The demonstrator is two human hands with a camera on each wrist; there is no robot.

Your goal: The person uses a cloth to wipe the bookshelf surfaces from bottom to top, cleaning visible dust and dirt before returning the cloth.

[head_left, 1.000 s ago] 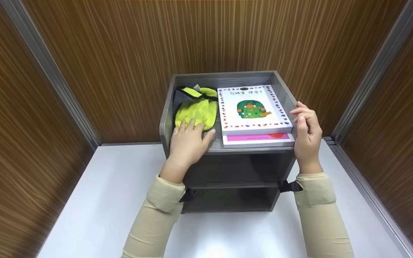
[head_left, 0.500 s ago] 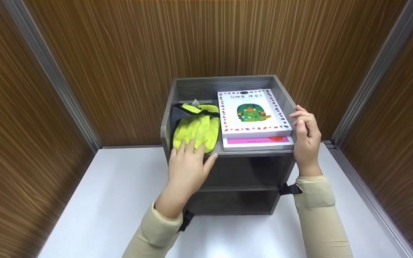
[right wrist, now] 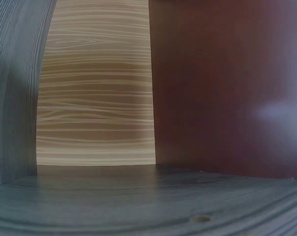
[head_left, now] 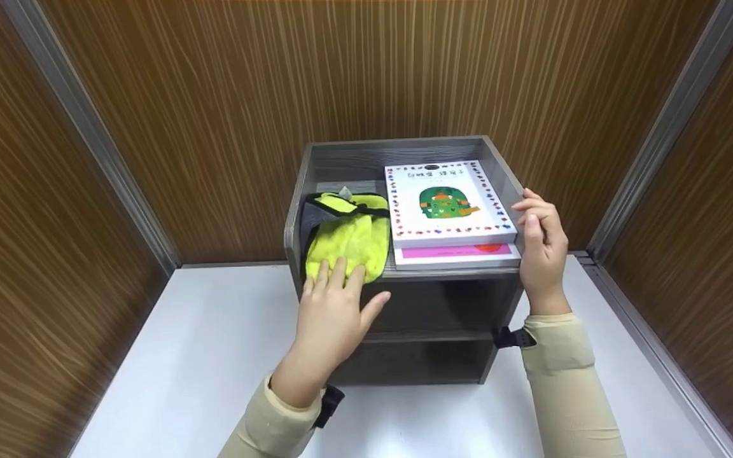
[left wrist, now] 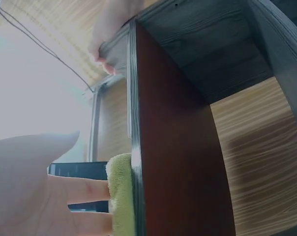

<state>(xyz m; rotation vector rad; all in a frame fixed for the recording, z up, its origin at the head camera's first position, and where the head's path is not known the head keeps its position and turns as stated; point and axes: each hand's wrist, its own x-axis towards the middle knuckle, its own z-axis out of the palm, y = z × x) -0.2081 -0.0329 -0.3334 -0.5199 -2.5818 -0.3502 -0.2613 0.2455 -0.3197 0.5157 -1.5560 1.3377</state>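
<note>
In the head view, a folded yellow-green fuzzy cloth (head_left: 355, 238) with black trim and a grey part lies on the left of the grey shelf unit's (head_left: 398, 143) top. My left hand (head_left: 331, 318) rests on its front end with fingers spread and straight, thumb apart. The left wrist view has the fingers against the fuzzy cloth (left wrist: 121, 196) at the board's edge. My right hand (head_left: 543, 245) grips the upper edge of the unit's right side panel, its fingers bent over. Beside the cloth, a white book (head_left: 441, 200) with a green picture lies on a pink-and-white book (head_left: 455, 253).
Below the top are open compartments (head_left: 427, 362). The unit stands on a white surface (head_left: 214, 356), with wood-grain walls (head_left: 379, 63) behind and at both sides. The right wrist view looks into a compartment with a dark reddish board (right wrist: 222, 88) and grey panels.
My left hand has drawn the cloth toward the front edge of the shelf top, leaving a gap behind it. The right hand keeps its grip, and the books hold their place.
</note>
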